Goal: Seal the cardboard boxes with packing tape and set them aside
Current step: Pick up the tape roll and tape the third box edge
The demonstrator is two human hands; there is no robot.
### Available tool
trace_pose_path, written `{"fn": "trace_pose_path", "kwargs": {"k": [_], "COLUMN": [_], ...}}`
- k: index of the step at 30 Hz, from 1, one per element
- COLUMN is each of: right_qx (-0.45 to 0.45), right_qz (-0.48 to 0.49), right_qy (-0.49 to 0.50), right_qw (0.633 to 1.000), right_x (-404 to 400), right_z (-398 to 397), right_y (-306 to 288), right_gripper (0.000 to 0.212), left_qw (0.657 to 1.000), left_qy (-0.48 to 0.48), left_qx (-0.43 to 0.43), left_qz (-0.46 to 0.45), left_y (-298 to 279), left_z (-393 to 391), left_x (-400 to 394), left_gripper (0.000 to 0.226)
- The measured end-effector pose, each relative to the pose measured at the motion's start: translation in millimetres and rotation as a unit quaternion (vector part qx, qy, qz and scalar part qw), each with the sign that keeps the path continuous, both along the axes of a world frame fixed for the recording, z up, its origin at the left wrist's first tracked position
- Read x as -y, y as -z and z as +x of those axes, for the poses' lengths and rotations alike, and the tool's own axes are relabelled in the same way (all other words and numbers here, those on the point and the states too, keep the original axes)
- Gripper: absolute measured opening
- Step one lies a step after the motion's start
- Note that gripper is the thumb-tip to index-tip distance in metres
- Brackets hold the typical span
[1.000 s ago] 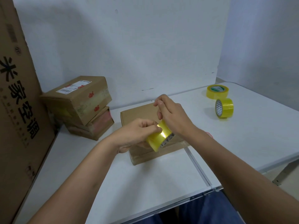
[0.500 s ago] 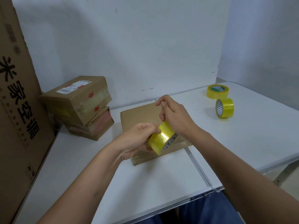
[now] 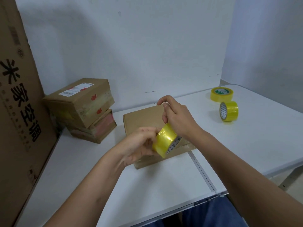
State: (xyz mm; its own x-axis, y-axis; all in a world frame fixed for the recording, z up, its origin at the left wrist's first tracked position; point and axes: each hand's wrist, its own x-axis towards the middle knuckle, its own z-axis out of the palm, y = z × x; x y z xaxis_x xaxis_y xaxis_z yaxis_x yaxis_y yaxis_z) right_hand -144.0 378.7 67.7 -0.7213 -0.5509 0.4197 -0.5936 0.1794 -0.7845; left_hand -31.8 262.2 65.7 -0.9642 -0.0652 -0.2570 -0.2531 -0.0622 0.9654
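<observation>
Tape roll (image 3: 165,140) mid-frame, gripped by left hand (image 3: 139,145); right hand (image 3: 177,118) pinches its upper edge, both over flat cardboard box (image 3: 141,118).

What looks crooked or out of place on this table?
The top box of the left stack is tilted and skewed on the lower box, overhanging it rather than sitting square. One spare tape roll stands on its edge, so it might roll; the other lies flat. Nothing looks spilled or torn.
</observation>
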Motion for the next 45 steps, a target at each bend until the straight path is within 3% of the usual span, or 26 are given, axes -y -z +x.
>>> {"fn": "trace_pose_path", "kwargs": {"k": [3, 10, 12, 17, 20, 25, 28, 31, 33, 36, 41, 45], "right_qx": [0.001, 0.010, 0.010, 0.014, 0.032, 0.123, 0.131, 0.156, 0.188, 0.195, 0.179, 0.149], "right_qz": [0.001, -0.002, 0.005, -0.106, -0.112, -0.069, -0.028, -0.029, -0.067, -0.092, -0.094, -0.088], "right_qy": [0.004, 0.005, 0.008, 0.107, 0.152, 0.098, 0.002, -0.002, -0.003, 0.011, 0.016, 0.028], "right_qw": [1.000, 1.000, 1.000, 0.989, 0.982, 0.985, 0.991, 0.987, 0.980, 0.976, 0.979, 0.985], "right_x": [0, 0, -1, -4, -9, 0, 12, 17, 18, 21, 21, 21], "right_z": [0, -2, -2, -6, -2, 21, 23, 23, 24, 24, 24, 25], "right_y": [1, 3, 4, -5, -6, 11, 23, 31, 36, 39, 37, 36], "right_gripper": [0.024, 0.024, 0.023, 0.013, 0.032, 0.037, 0.051, 0.056, 0.053, 0.044, 0.041, 0.041], "left_qw": [1.000, 0.999, 0.999, 0.997, 0.986, 0.973, 0.980, 0.982, 0.954, 0.860, 0.766, 0.711], "left_qy": [-0.016, -0.028, -0.030, -0.065, -0.140, -0.216, -0.175, -0.148, -0.179, -0.209, -0.182, -0.198], "left_qx": [0.006, 0.016, 0.007, -0.045, -0.086, -0.084, -0.093, -0.105, -0.133, -0.220, -0.298, -0.315], "left_qz": [-0.011, -0.024, -0.028, 0.001, 0.007, -0.012, 0.027, -0.050, -0.201, -0.410, -0.540, -0.597], "left_y": [-7, -3, -2, -10, -19, -16, -14, -8, 0, 9, 8, 11], "left_z": [-1, -4, -4, 0, -6, -16, -17, -16, -19, -22, -25, -25], "left_x": [0, 0, -2, 8, 20, 22, 13, 11, 22, 40, 42, 41], "left_gripper": [0.016, 0.033, 0.027, 0.027, 0.026, 0.025, 0.021, 0.020, 0.016, 0.038, 0.023, 0.017]}}
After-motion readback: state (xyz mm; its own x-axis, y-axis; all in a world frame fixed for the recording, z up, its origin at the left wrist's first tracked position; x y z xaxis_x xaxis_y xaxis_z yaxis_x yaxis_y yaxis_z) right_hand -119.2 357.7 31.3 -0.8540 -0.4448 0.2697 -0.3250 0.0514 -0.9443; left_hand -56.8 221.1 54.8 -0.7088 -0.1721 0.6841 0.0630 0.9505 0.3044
